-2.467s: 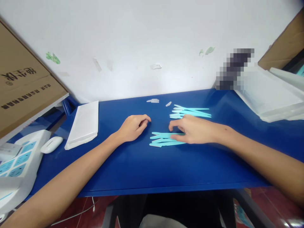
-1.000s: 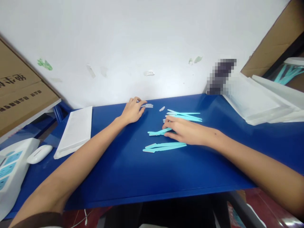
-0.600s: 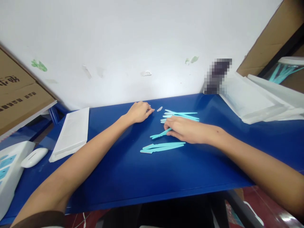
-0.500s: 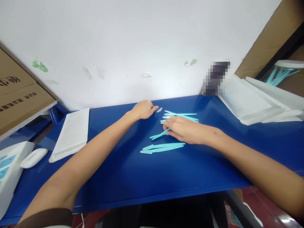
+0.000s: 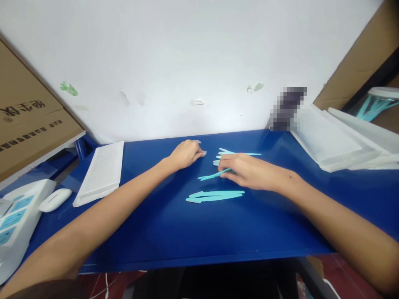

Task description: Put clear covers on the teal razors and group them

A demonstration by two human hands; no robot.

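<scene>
My left hand [image 5: 185, 154] is closed near the back of the desk, with a small clear blade cap [image 5: 203, 153] at its fingertips. Another clear piece [image 5: 197, 142] shows just behind the knuckles. My right hand [image 5: 245, 170] pinches turquoise eyebrow razors [image 5: 210, 176], their head ends pointing left above the desk. Behind that hand lies a pile of several more turquoise razors [image 5: 252, 154], partly covered by the fingers. Nearer me, two razors [image 5: 222, 196] rest side by side, with bare blade edges at the left.
The blue desk [image 5: 162, 232] meets a white wall. At left are a white packet [image 5: 101, 172], a white oval case [image 5: 55, 200], a power strip [image 5: 18, 220] and a carton [image 5: 34, 112]. White bags [image 5: 336, 141] and a tub of razors [image 5: 378, 104] stand right.
My left hand moved to the clear caps at the back and gathered them. My right hand picked razors up from the front group, leaving two lying there. The view shifted slightly.
</scene>
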